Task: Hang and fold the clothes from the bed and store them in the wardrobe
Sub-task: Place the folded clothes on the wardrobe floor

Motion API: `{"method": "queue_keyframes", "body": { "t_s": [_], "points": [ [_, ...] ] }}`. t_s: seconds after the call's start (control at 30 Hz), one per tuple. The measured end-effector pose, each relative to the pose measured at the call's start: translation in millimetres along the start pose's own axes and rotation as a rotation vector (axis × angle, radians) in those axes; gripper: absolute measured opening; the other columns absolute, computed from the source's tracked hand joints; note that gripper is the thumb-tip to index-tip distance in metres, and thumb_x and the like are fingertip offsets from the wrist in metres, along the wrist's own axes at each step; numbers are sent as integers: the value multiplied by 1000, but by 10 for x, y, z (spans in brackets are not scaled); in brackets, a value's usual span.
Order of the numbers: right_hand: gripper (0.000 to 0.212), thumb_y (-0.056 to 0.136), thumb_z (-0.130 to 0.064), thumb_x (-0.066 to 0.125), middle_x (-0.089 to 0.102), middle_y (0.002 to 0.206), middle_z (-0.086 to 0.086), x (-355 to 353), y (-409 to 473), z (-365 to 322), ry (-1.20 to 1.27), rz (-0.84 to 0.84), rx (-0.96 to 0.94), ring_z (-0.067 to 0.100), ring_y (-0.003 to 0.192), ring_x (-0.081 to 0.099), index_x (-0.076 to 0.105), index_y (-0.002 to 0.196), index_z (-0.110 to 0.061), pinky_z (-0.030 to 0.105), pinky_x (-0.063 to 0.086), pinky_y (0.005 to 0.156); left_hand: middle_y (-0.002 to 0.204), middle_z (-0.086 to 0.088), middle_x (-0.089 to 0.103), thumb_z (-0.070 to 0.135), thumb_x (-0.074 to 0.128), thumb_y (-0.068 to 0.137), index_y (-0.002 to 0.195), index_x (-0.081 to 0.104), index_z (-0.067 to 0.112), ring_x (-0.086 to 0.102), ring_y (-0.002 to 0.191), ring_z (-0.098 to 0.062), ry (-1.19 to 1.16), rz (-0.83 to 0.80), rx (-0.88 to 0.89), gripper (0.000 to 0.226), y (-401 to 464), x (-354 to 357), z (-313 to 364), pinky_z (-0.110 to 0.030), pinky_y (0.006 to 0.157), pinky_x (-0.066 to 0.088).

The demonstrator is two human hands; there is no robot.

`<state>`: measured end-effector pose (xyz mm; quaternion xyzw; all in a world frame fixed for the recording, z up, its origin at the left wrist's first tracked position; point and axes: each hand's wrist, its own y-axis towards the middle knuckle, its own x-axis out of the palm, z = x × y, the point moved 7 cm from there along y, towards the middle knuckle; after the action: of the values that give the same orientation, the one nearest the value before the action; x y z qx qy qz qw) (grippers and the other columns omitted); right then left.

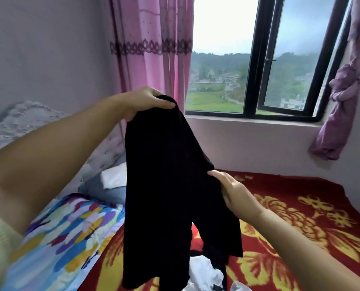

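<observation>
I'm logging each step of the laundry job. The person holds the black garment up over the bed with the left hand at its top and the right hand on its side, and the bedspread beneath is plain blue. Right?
Not quite. The bedspread is red with yellow flowers, not plain blue, as the head view shows. The rest holds: the left hand grips the black garment at its top, the right hand on its side.

Black garment (pixel 170 185): matt cloth, finely ribbed knit, no sheen. Bed blanket (pixel 300 217): thick, fuzzy woven cloth, red with yellow floral pattern. Pillow (pixel 65 232): smooth printed cloth, multicoloured. Headboard (pixel 103 156): grey tufted upholstery. White garment (pixel 204 274): smooth cloth. Pink curtain (pixel 151 49): thin cloth, slight sheen. Window frame (pixel 256 59): dark, smooth, semi-gloss. Wall (pixel 48 59): matt painted surface.
</observation>
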<state>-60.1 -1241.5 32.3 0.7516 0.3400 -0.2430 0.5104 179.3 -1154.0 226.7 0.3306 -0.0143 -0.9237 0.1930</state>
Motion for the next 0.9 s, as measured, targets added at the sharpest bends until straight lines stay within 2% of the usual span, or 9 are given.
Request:
{"method": "queue_keyframes", "body": {
  "t_s": [0.07, 0.13, 0.2, 0.3, 0.4, 0.47, 0.67, 0.77, 0.9],
  "points": [
    [75, 92, -9, 46, 32, 145, -15, 210, 16, -41, -216, -218, -58, 20, 87, 67, 17, 144, -54, 27, 55, 76, 93, -7, 75, 49, 82, 56, 92, 76, 19, 73, 82, -21, -11, 31, -15, 48, 18, -38, -38, -26, 65, 56],
    [65, 92, -13, 46, 34, 149, -13, 403, 33, -37, -361, -324, -82, 23, 90, 66, 29, 144, -48, 29, 52, 72, 92, -8, 75, 49, 82, 56, 91, 76, 18, 73, 80, -20, -17, 36, -29, 46, 22, -39, -67, -25, 64, 56],
    [43, 95, -37, 43, 49, 140, -10, 476, 107, -54, -266, -279, 38, 18, 105, 62, 46, 138, -33, 26, 49, 80, 93, -8, 75, 48, 82, 58, 91, 76, 19, 73, 82, -21, -14, 15, -36, 44, 23, 13, -84, -26, 65, 56],
    [67, 80, -76, 43, 59, 112, -21, 656, 211, -61, 163, -243, 295, -2, 97, 61, 56, 127, -30, 16, 49, 77, 95, -7, 75, 49, 83, 60, 93, 76, 21, 73, 86, -23, -9, -24, -47, 44, 27, 92, -98, -28, 69, 56],
    [26, 92, -45, 53, 65, 81, -10, 796, 322, -48, 261, -210, 412, 6, 62, 62, 63, 89, -21, 19, 50, 55, 94, -5, 75, 51, 83, 61, 93, 76, 22, 73, 85, -20, 8, -34, -41, 44, 17, 87, -131, -26, 67, 56],
    [26, 95, -19, 48, 57, 66, -1, 812, 340, 125, 228, -151, 480, 11, 48, 48, 53, 70, -14, 20, 37, 44, 89, -3, 75, 50, 81, 63, 90, 77, 23, 73, 80, -17, 16, -4, -44, 39, -15, -1, -208, -23, 63, 55],
    [28, 91, -17, 43, 46, 59, -4, 511, 339, 561, 287, 139, 659, 11, 52, 41, 44, 63, -16, 30, 32, 51, 83, 0, 74, 47, 80, 67, 95, 75, 20, 71, 71, -12, 16, -25, -119, 39, -288, -367, -841, -19, 58, 53],
    [29, 95, -15, 45, 44, 57, -5, 434, 511, 454, 300, 190, 488, 7, 51, 38, 43, 66, -16, 24, 32, 52, 81, 0, 73, 40, 80, 71, 95, 75, 20, 70, 69, -12, -7, -30, -153, 31, -401, -570, -1203, -17, 55, 51],
    [24, 93, -34, 60, 48, 69, -14, 729, 750, 111, -51, -129, 0, 5, 56, 43, 50, 79, -16, 21, 37, 56, 81, -2, 74, 25, 70, 85, 89, 75, 19, 70, 67, -11, -12, 89, -181, 8, -389, -954, -1686, -16, 53, 51]
  ]
}}
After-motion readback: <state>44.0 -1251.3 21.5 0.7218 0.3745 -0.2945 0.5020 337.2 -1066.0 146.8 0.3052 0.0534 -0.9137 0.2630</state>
